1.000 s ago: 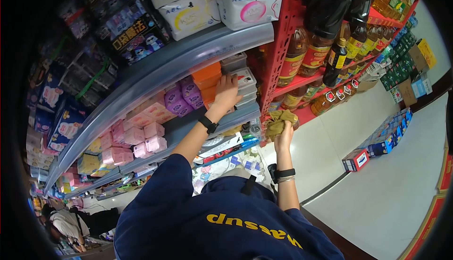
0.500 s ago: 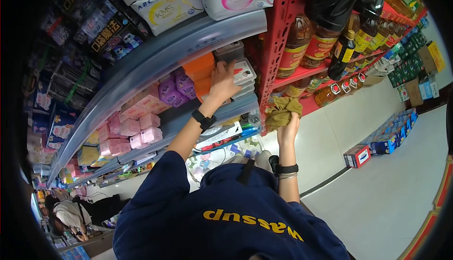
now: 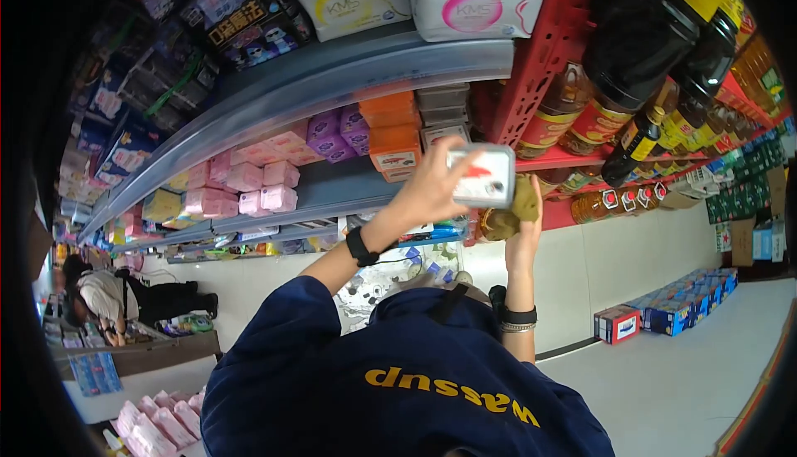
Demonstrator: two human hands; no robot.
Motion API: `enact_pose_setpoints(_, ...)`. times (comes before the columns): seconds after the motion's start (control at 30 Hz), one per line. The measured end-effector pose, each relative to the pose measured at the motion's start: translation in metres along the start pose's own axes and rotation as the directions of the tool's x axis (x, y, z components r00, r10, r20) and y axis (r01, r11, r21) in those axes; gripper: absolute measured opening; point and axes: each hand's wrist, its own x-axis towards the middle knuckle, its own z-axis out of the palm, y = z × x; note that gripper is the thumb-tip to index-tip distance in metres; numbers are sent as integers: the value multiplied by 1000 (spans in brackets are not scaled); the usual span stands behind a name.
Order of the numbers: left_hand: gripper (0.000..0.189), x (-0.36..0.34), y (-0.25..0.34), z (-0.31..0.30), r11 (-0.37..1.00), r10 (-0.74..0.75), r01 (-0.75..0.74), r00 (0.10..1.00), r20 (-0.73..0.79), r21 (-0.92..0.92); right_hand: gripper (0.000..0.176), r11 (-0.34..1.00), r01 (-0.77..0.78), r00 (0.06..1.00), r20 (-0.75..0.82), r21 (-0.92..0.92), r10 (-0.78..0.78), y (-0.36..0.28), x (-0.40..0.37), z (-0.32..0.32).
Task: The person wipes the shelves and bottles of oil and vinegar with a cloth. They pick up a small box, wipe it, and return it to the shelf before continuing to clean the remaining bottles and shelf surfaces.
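Observation:
My left hand [image 3: 432, 185] grips a clear-rimmed plastic box [image 3: 483, 176] with a white and red label, lifted in front of the shelf. Close by on the right, my right hand [image 3: 525, 237] holds an olive cloth [image 3: 525, 201], which lies against the box's right edge. The contact between cloth and box is partly hidden. Behind the box, similar grey boxes [image 3: 442, 104] are stacked on the shelf beside orange packs [image 3: 393, 146].
Purple packs [image 3: 338, 133] and pink packs [image 3: 270, 176] line the grey shelf [image 3: 320, 195]. A red rack [image 3: 540, 58] with bottles stands at right. Blue cartons [image 3: 677, 307] sit at lower right. Another person [image 3: 104, 295] is at far left.
My left hand has come off the shelf with a box and brought it right, beside the cloth. The camera view has shifted, so the shelves appear further right.

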Motion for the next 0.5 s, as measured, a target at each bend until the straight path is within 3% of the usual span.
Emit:
enact_pose_setpoints(0.03, 78, -4, 15, 0, 1000, 14, -14, 1000, 9, -12, 82, 998, -28, 999, 42, -64, 30, 3, 1, 1)
enact_pose_setpoints(0.07, 76, -7, 27, 0, 999, 32, -31, 999, 18, -27, 90, 993, -115, 992, 60, 38, 113, 4, 0, -1)
enact_pose_setpoints(0.13, 75, -11, 37, -1, 1000, 10, -10, 1000, -7, -23, 92, 952, -273, 958, 135, 137, 255, -5, -6, -6)
enact_pose_setpoints(0.27, 80, -20, 49, -8, 1000, 27, -26, 995, 93, -8, 85, 970, -236, 964, 136, 51, 227, -13, -25, -13)
enact_pose_setpoints(0.33, 88, -22, 57, -9, 977, -88, 100, 994, 69, -191, 75, 923, -327, 945, 61, 205, 321, -8, -33, -19)
enact_pose_setpoints(0.37, 102, -26, 59, -5, 949, -186, 201, 979, 84, -242, 70, 899, -369, 928, 35, 235, 371, -8, -36, -20)
enact_pose_setpoints(0.4, 102, -31, 60, 2, 950, -180, 196, 980, 89, -242, 70, 900, -363, 930, 29, 241, 367, -10, -34, -20)
enact_pose_setpoints(0.47, 110, -47, 58, 22, 777, -329, 317, 941, 79, -543, 66, 978, -196, 977, 97, 76, 189, -15, -32, -21)
enact_pose_setpoints(0.5, 105, -50, 59, 27, 514, -354, 331, 922, 156, -791, 66, 977, -198, 978, 85, 77, 192, -14, -36, -25)
